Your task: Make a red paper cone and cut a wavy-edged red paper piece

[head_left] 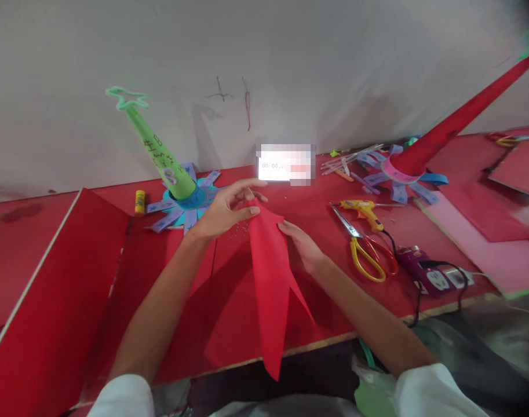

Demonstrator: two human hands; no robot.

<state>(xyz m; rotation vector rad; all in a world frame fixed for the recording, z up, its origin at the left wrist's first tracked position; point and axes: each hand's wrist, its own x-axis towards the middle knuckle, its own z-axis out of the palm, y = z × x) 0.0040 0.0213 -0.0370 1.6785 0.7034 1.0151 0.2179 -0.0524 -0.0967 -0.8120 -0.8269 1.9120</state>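
Red paper (pixel 268 260), loosely folded, hangs over the table (pixel 236 301), its lower tip overlapping the near edge in our view; we find its top pinched in our left hand (pixel 232 208) and its upper right side gripped in our right hand (pixel 302 240). We note scissors (pixel 368 258) beside a glue gun (pixel 363 213) at right, and a green cone (pixel 163 155) at left.

Red paper (pixel 270 266) over a red table (pixel 233 330)

My left hand (pixel 227 208) pinches the curled sheet at its top; my right hand (pixel 305 243) grips its right edge. Its lower tip hangs past the table's front edge. Left of me, a green cone (pixel 162 153) stands beside a glue stick (pixel 139 203). To my right lie scissors (pixel 354 233) and a glue gun (pixel 362 211), with a red cone (pixel 455 121) tilting beyond.
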